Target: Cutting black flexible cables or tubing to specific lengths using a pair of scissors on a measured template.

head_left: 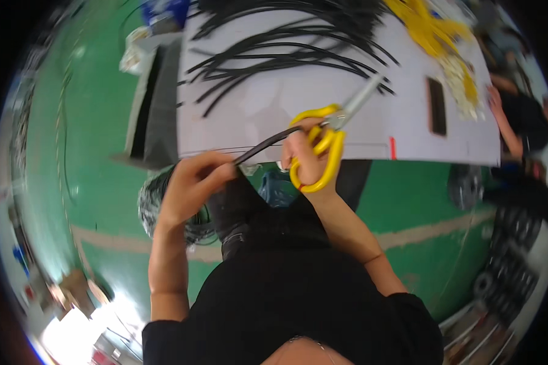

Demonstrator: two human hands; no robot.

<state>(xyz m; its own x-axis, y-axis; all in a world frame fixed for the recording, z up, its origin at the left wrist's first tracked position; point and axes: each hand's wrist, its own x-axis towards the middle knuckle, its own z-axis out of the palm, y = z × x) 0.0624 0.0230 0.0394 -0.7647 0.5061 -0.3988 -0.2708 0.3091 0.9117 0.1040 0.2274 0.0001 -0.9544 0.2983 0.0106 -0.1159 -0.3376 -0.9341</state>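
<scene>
Between my hands a short length of black cable runs slantwise over the near edge of the white table. My left hand is closed on its lower end, thumb and fingers pinched together. My right hand grips a pair of scissors with yellow handles, its fingers through the loops and the blades pointing up and to the right. The cable's upper end meets the fingers of that same hand. Many cut black cables lie in a loose bundle farther back on the table.
A phone-like dark slab lies on the right of the white table, below yellow strands. A grey box stands at the table's left. Coiled cable rests by my left leg. Another person's hand is at the right edge.
</scene>
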